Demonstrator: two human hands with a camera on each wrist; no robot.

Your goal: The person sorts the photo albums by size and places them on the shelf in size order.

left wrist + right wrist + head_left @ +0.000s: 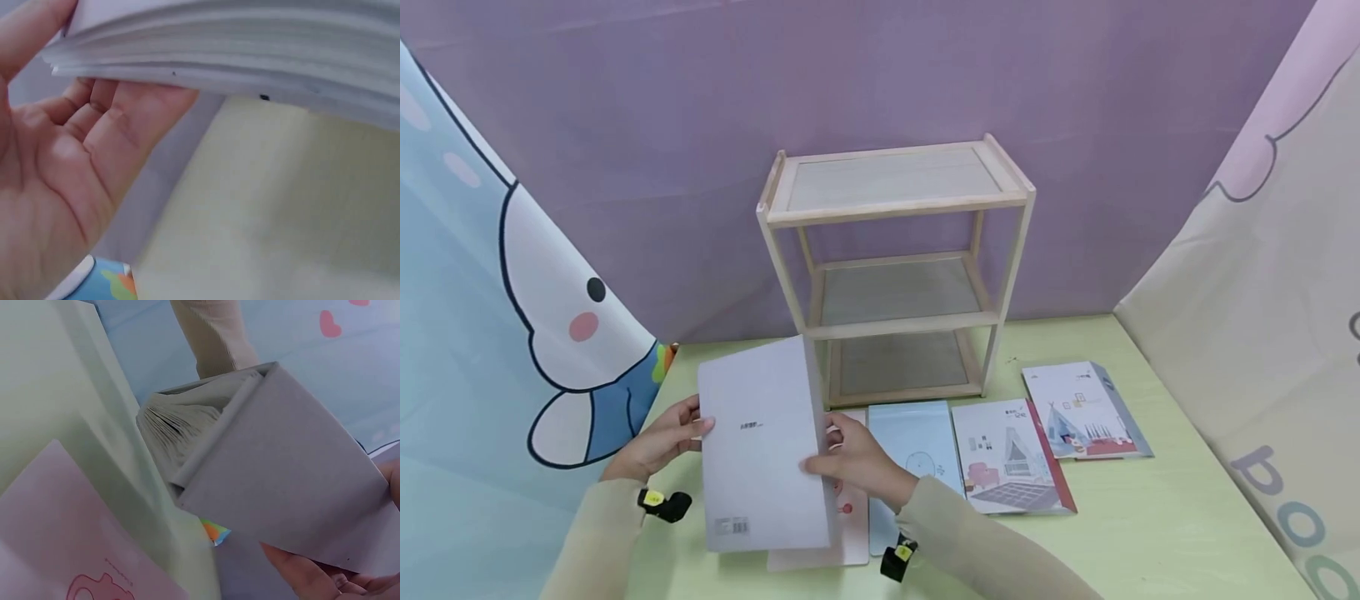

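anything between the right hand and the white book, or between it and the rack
Nothing visible blocks either: the right hand grips the white book, and the rack has an open front; the pink notebook and blue notebook just lie flat before it.

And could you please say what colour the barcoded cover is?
The cover looks whitish, shown best in the head view.

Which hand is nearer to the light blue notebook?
Right. The right hand partly covers the light blue notebook in the head view; the left hand is farther left, holding the white book.
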